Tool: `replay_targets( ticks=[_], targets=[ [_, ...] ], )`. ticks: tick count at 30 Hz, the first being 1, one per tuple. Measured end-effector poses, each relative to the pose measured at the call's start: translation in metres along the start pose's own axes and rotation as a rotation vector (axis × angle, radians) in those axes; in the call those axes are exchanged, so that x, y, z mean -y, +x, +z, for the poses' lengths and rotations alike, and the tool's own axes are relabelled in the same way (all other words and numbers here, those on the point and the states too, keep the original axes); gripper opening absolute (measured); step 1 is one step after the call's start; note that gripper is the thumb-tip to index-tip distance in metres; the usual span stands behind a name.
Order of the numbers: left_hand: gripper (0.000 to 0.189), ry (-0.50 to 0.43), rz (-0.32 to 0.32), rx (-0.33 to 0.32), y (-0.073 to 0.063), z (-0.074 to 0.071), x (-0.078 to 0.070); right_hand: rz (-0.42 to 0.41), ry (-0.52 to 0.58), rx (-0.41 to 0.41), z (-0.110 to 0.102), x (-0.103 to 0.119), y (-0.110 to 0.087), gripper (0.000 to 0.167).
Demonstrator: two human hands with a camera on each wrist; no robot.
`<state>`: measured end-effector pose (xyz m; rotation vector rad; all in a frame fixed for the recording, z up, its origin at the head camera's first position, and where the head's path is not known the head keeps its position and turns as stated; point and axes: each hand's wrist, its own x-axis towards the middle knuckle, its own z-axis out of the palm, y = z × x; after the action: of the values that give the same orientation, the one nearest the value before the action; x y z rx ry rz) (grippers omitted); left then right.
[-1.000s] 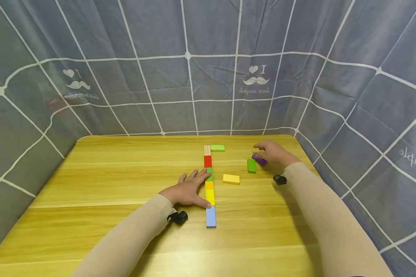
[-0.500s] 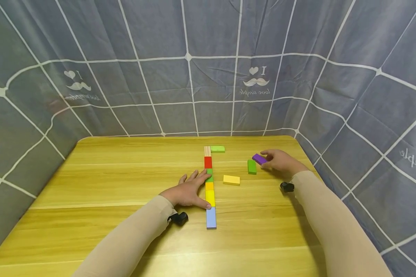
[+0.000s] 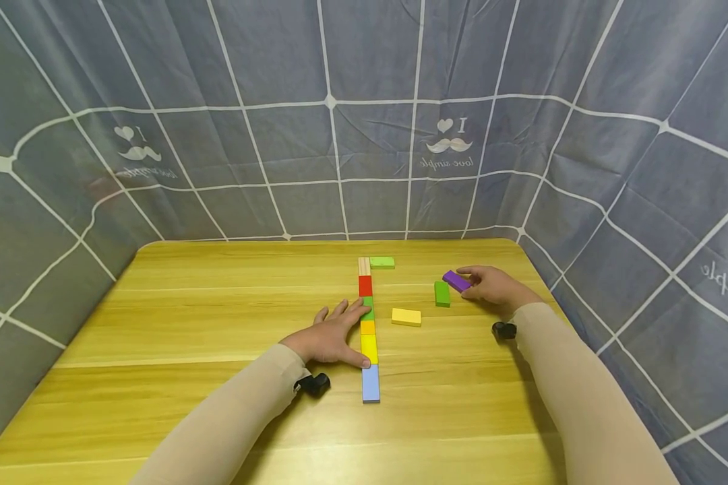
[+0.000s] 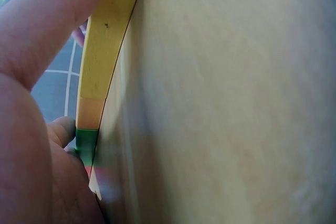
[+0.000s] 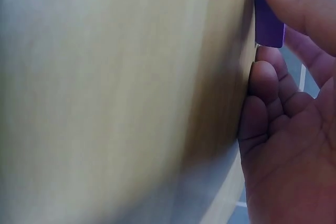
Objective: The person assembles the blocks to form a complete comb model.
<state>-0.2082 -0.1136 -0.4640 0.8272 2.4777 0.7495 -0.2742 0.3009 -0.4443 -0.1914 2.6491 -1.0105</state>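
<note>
My left hand [image 3: 327,335] lies spread along a straight row of blocks, its thumb and fingertips touching the row's left side. From near to far, the row has a light blue block [image 3: 371,384], a yellow block [image 3: 369,349], an orange block [image 3: 367,327], a green block [image 3: 369,310], a red block [image 3: 365,285] and a plain wood block [image 3: 364,267]. At the right, my right hand [image 3: 493,285] pinches the right end of a purple block [image 3: 456,281] between thumb and forefinger. The right wrist view shows the thumb against the purple block [image 5: 269,27], the other fingers curled below.
A light green block [image 3: 382,263] sits beside the row's far end. Between the row and my right hand lie another green block [image 3: 441,294] and another yellow block [image 3: 406,317]. A grey curtain with white lines [image 3: 364,141] surrounds the wooden table [image 3: 188,316].
My right hand has shifted right and nearer, from over the purple block to its right end, where it now pinches it. The left hand has kept its place.
</note>
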Motion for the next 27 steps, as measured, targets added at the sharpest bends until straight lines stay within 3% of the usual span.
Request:
replay_targets(
  ticks=[7,18,27],
  targets=[
    [0.114,0.004,0.001,0.002,-0.0005,0.0003,-0.0002,0.012,0.045,-0.002,0.0036,0.0035,-0.003,0.069],
    [0.114,0.013,-0.001,-0.004,-0.0005,0.0008,-0.001,-0.043,-0.095,-0.032,0.0045,0.0029,-0.0031,0.059],
    [0.114,0.018,0.0,-0.001,-0.0007,0.0006,-0.0012,0.003,-0.033,-0.027,0.0071,0.0016,-0.0014,0.059]
  ],
)
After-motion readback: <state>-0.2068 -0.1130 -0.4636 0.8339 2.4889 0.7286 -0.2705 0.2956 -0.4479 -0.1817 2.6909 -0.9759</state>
